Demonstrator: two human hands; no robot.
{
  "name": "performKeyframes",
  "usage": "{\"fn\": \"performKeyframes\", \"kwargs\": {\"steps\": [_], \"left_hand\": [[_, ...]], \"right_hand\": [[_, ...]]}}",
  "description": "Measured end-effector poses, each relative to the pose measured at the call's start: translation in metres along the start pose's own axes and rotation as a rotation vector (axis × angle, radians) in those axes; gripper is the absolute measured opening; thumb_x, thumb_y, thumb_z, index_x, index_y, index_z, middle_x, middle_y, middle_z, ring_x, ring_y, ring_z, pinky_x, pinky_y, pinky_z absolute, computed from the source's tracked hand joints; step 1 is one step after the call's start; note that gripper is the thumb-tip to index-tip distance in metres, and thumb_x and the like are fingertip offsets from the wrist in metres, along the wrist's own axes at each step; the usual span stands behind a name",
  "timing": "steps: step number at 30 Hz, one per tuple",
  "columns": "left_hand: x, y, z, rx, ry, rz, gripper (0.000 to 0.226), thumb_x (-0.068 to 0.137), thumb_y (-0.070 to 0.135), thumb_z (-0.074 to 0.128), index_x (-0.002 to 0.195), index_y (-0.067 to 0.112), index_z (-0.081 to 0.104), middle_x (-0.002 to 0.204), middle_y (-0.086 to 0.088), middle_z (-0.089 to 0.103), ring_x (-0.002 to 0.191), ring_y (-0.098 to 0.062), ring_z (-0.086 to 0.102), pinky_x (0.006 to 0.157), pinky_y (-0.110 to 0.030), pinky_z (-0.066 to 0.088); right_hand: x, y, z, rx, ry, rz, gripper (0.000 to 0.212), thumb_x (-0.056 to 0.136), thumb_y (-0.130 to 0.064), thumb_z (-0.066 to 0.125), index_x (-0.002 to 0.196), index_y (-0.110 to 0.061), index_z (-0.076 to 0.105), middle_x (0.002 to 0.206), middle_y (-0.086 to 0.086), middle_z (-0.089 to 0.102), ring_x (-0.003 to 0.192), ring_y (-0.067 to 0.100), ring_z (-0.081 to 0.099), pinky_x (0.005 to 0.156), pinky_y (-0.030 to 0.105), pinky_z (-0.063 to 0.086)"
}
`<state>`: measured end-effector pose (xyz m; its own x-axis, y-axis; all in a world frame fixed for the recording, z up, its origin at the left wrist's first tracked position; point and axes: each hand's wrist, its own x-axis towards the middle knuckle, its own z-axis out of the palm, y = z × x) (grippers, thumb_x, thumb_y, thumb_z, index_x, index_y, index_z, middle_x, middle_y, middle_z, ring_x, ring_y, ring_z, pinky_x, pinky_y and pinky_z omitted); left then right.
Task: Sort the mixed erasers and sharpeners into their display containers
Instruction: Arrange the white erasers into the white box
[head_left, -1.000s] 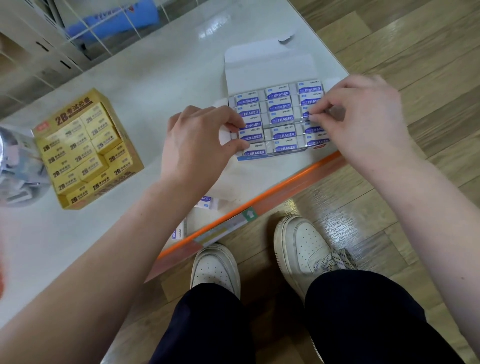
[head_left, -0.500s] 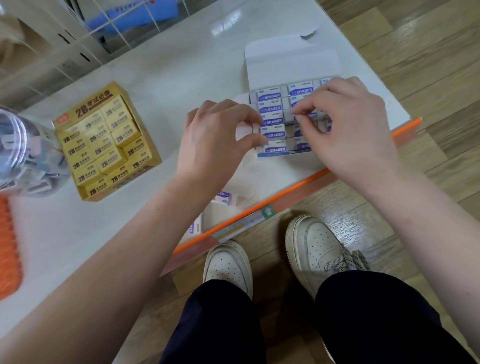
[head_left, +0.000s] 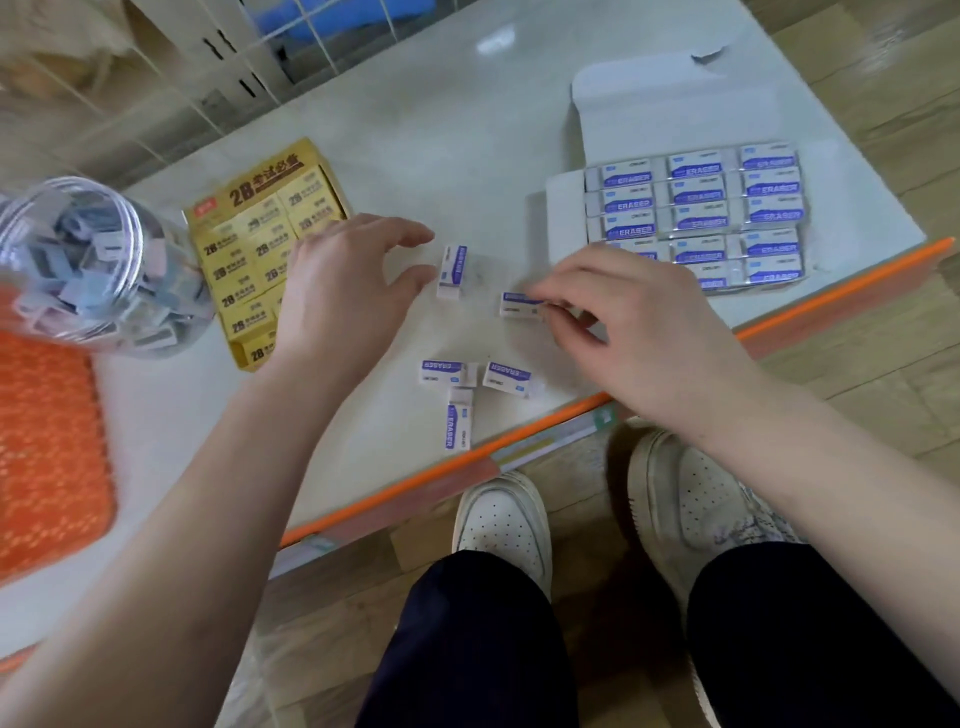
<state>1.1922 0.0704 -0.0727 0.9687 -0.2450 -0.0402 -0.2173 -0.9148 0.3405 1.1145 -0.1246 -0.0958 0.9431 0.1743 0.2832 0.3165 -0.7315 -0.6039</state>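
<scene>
Several white erasers with blue sleeves lie loose on the white counter (head_left: 467, 156). My right hand (head_left: 639, 332) pinches one loose eraser (head_left: 519, 304) at its right end. My left hand (head_left: 343, 291) hovers with spread fingers just left of an upright-lying eraser (head_left: 452, 270), not gripping it. Three more erasers (head_left: 447, 373) lie near the counter's front edge. The white display box (head_left: 582, 104) at right holds rows of blue-sleeved erasers (head_left: 696, 208). A yellow box of 2B erasers (head_left: 260, 244) sits partly behind my left hand.
A clear plastic jar (head_left: 98, 260) of sharpeners lies at the left, above an orange mesh basket (head_left: 47, 447). The counter has an orange front edge (head_left: 519, 431). My two white shoes stand on the wood floor below it. Wire racks line the back.
Both hands left the white display box and moved left to the loose erasers. My right hand now pinches one; my left hand opened. The view swung left.
</scene>
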Motion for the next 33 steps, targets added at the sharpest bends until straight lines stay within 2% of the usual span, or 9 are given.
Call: {"fn": "performKeyframes", "kwargs": {"steps": [5, 8, 12, 16, 19, 22, 26, 30, 33], "left_hand": [[-0.007, 0.006, 0.016, 0.04, -0.071, 0.075, 0.041, 0.085, 0.039, 0.064, 0.124, 0.025, 0.06, 0.123, 0.002, 0.062, 0.114, -0.022, 0.053, 0.104, -0.037, 0.032], [-0.005, 0.008, 0.021, 0.029, -0.043, 0.07, 0.042, 0.086, 0.039, 0.063, 0.125, 0.025, 0.059, 0.116, 0.004, 0.065, 0.109, -0.022, 0.056, 0.102, -0.038, 0.033], [-0.008, 0.009, 0.021, 0.044, -0.057, 0.076, 0.046, 0.085, 0.05, 0.06, 0.126, 0.029, 0.057, 0.095, 0.013, 0.068, 0.103, -0.017, 0.053, 0.098, -0.031, 0.024], [-0.015, 0.008, 0.019, -0.015, -0.053, 0.081, 0.046, 0.084, 0.054, 0.058, 0.123, 0.03, 0.059, 0.08, 0.019, 0.063, 0.097, -0.013, 0.055, 0.098, -0.03, 0.025], [-0.013, 0.003, 0.016, -0.033, -0.003, 0.071, 0.032, 0.091, 0.04, 0.056, 0.121, 0.029, 0.06, 0.086, 0.018, 0.061, 0.097, -0.016, 0.056, 0.099, -0.032, 0.026], [-0.008, 0.005, 0.014, 0.001, -0.006, 0.081, 0.033, 0.091, 0.04, 0.055, 0.122, 0.029, 0.059, 0.1, 0.014, 0.063, 0.101, -0.018, 0.055, 0.099, -0.033, 0.025], [-0.006, 0.022, 0.019, 0.099, -0.07, 0.062, 0.049, 0.085, 0.054, 0.056, 0.128, 0.03, 0.053, 0.11, 0.012, 0.063, 0.112, -0.02, 0.05, 0.099, -0.033, 0.023], [-0.004, 0.024, 0.024, 0.076, -0.102, 0.058, 0.045, 0.087, 0.035, 0.059, 0.131, 0.027, 0.052, 0.113, 0.01, 0.064, 0.112, -0.02, 0.05, 0.098, -0.032, 0.026], [-0.006, 0.022, 0.026, 0.001, -0.084, 0.075, 0.04, 0.085, 0.021, 0.059, 0.124, 0.02, 0.059, 0.108, 0.004, 0.066, 0.103, -0.02, 0.056, 0.093, -0.031, 0.039]], "right_hand": [[0.002, -0.005, 0.009, -0.145, -0.086, 0.035, 0.025, 0.082, -0.007, 0.06, 0.105, -0.002, 0.068, 0.097, 0.012, 0.069, 0.086, 0.032, 0.064, 0.071, 0.039, 0.055], [0.004, -0.009, 0.012, -0.325, -0.184, 0.05, 0.03, 0.08, -0.001, 0.066, 0.11, -0.008, 0.065, 0.101, 0.005, 0.066, 0.09, 0.027, 0.058, 0.06, 0.03, 0.049], [0.008, -0.016, 0.013, -0.454, -0.312, 0.067, 0.029, 0.094, -0.017, 0.051, 0.122, -0.019, 0.053, 0.11, -0.003, 0.056, 0.105, 0.017, 0.043, 0.049, 0.024, 0.023], [0.006, -0.022, 0.013, -0.46, -0.336, 0.094, 0.025, 0.095, -0.028, 0.048, 0.119, -0.021, 0.054, 0.098, -0.002, 0.057, 0.099, 0.019, 0.05, 0.056, 0.028, 0.029], [-0.004, -0.021, 0.015, -0.425, -0.364, 0.118, 0.024, 0.094, -0.018, 0.051, 0.116, -0.016, 0.059, 0.094, 0.002, 0.058, 0.088, 0.025, 0.058, 0.057, 0.028, 0.035], [-0.01, -0.015, 0.013, -0.354, -0.316, 0.11, 0.031, 0.078, -0.003, 0.065, 0.108, -0.01, 0.066, 0.1, 0.009, 0.061, 0.072, 0.03, 0.062, 0.053, 0.024, 0.033], [-0.008, -0.012, 0.009, -0.292, -0.365, 0.051, 0.042, 0.084, -0.016, 0.049, 0.124, -0.023, 0.059, 0.134, 0.005, 0.049, 0.101, 0.031, 0.059, 0.062, 0.027, 0.034], [-0.013, -0.002, 0.009, -0.289, -0.314, 0.057, 0.031, 0.075, -0.004, 0.073, 0.105, -0.012, 0.068, 0.119, 0.009, 0.059, 0.07, 0.031, 0.064, 0.049, 0.025, 0.04], [-0.019, 0.003, 0.01, -0.279, -0.289, 0.04, 0.025, 0.073, -0.002, 0.075, 0.097, -0.007, 0.068, 0.108, 0.011, 0.061, 0.065, 0.032, 0.063, 0.046, 0.031, 0.049]]}}
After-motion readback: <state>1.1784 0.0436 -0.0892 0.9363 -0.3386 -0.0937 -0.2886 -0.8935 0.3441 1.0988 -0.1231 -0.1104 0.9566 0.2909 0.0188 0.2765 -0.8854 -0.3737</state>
